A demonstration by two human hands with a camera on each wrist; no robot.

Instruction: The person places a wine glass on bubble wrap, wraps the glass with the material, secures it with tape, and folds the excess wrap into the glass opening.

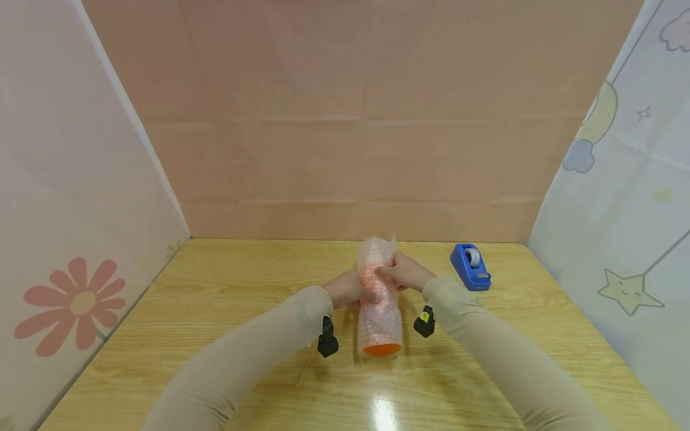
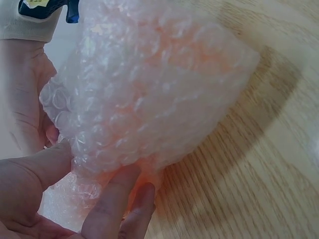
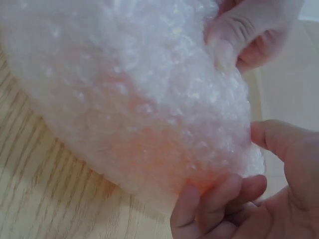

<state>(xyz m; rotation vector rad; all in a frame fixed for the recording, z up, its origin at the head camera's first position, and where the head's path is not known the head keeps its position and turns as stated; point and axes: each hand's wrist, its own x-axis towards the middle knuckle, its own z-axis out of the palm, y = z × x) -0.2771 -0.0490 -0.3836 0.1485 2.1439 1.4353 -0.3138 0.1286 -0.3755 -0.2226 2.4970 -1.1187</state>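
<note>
A roll of clear bubble wrap [image 1: 380, 317] lies lengthwise on the table, wrapped around something orange [image 1: 383, 349] that shows at its near end. What the orange thing is, the wrap hides. My left hand [image 1: 347, 288] grips the roll's left side around the middle. In the left wrist view its thumb and fingers [image 2: 110, 204] clasp the bubble wrap [image 2: 144, 89]. Slightly farther up, on the right side, my right hand [image 1: 406, 272] holds the wrap between thumb and curled fingers. The right wrist view has those fingers [image 3: 219, 199] tucked against the bubble wrap [image 3: 134, 114].
A blue tape dispenser [image 1: 471, 267] with a roll of tape stands at the back right of the wooden table [image 1: 242, 287]. A thin pale strip [image 1: 306, 368] lies near my left forearm. Curtain-like walls [image 1: 356, 149] enclose the back and both sides.
</note>
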